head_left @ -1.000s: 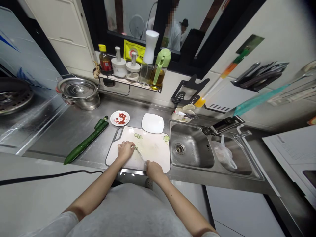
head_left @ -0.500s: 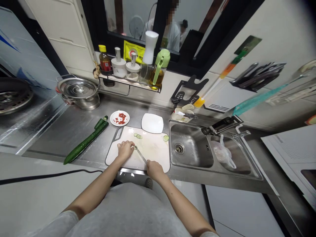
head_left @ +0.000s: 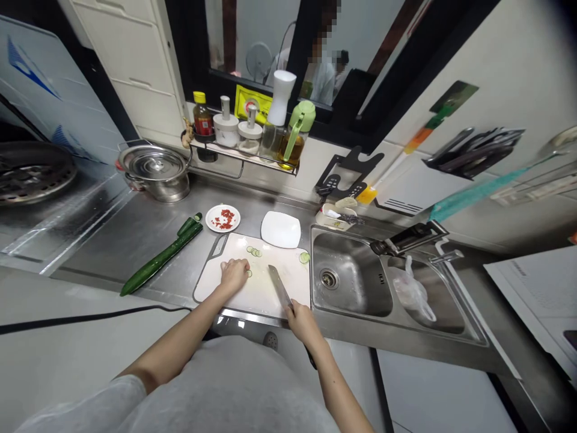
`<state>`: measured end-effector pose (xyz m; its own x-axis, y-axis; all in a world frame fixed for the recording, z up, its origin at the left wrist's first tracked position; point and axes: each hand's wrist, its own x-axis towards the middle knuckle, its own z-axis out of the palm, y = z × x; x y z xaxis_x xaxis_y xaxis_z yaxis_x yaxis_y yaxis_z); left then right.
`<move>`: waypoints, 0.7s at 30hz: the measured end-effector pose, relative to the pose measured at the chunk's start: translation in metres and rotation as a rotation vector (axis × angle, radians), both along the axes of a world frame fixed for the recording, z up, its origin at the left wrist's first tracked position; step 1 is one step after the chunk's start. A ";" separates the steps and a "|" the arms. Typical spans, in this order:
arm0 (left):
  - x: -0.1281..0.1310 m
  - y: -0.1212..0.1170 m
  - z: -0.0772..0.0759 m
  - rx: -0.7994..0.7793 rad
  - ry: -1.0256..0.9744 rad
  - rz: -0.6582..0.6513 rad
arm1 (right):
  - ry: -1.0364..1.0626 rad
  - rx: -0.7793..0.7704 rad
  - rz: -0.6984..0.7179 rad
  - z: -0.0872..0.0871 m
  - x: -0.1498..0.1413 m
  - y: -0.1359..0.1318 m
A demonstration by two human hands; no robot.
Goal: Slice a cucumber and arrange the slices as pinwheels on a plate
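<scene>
While the left hand [head_left: 234, 275] bends over the board, the right hand [head_left: 303, 322] grips a knife [head_left: 280, 285]

Where the fingertips of the left hand come down on the cutting board [head_left: 265, 305], a thin, round cucumber slice [head_left: 249, 273] lies at them, pale green with a darker rim. The fingers are bent and close together; whether they hold another piece beneath cannot be told. The right hand is closed round the knife, whose flat metal blade slants over the smooth, off-white board with its grey edge.

Overlapping slices [head_left: 255, 251] lie near the board's far edge, and a small stack [head_left: 305, 257] sits at its far right corner. Left of the board, on the brushed-steel tabletop [head_left: 99, 252], lies a long, glossy, dark green cucumber [head_left: 157, 263], with a shorter piece [head_left: 184, 227] beside its far end. Beyond the board are a round white plate [head_left: 210, 218] of red chopped bits [head_left: 226, 218] and a smooth, rounded-square white dish [head_left: 280, 230].

Half a second ago the blade's tip was at the left fingertips; now it is apart from them, to the right, showing more of its broad face.
</scene>
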<state>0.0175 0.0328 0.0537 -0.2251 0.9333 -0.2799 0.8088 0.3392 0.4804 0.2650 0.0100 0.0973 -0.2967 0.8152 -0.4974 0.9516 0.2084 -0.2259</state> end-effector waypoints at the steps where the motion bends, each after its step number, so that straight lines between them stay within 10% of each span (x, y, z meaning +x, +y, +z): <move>1: 0.001 -0.001 0.002 -0.002 -0.017 0.007 | 0.006 0.002 -0.005 -0.001 0.000 0.000; 12: -0.003 -0.050 0.009 0.043 -0.208 0.096 | 0.026 0.006 0.015 -0.007 -0.007 0.003; 21: -0.047 -0.031 0.004 0.096 -0.143 0.386 | 0.027 -0.011 0.037 -0.005 -0.013 0.004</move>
